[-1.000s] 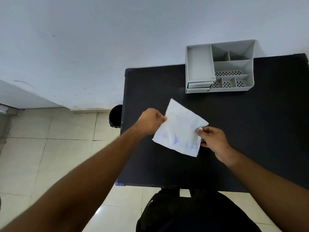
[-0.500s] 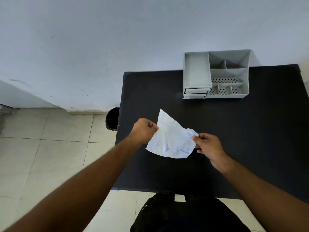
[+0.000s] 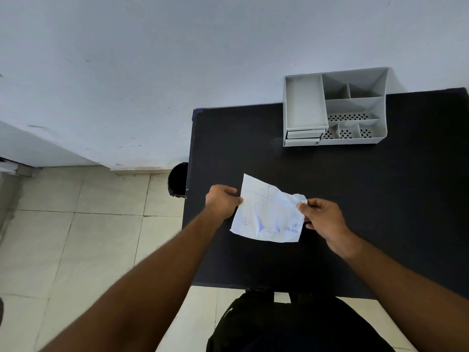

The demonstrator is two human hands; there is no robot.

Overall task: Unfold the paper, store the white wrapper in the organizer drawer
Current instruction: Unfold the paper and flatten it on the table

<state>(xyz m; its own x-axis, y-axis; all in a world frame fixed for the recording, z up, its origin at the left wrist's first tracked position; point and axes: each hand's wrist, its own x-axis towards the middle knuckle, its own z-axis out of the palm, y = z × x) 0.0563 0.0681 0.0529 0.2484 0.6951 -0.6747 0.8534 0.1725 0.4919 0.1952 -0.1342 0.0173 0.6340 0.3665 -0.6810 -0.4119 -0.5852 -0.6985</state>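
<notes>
A crumpled white paper wrapper [image 3: 267, 214] with faint blue print is held above the black table [image 3: 355, 199]. My left hand [image 3: 222, 201] pinches its left edge. My right hand [image 3: 321, 218] pinches its curled upper right corner. The sheet is spread nearly flat between them. A grey desk organizer [image 3: 335, 107] stands at the table's far edge against the wall. Its two small drawers [image 3: 302, 137] at the lower left front are shut.
A black bin [image 3: 177, 179] stands on the tiled floor beside the table's left edge. The white wall runs behind the table. A black chair or bag [image 3: 291, 323] sits below the table's near edge.
The paper has been spread wider between my hands and its lower part opened out. The camera has tilted, so the organizer sits lower in view.
</notes>
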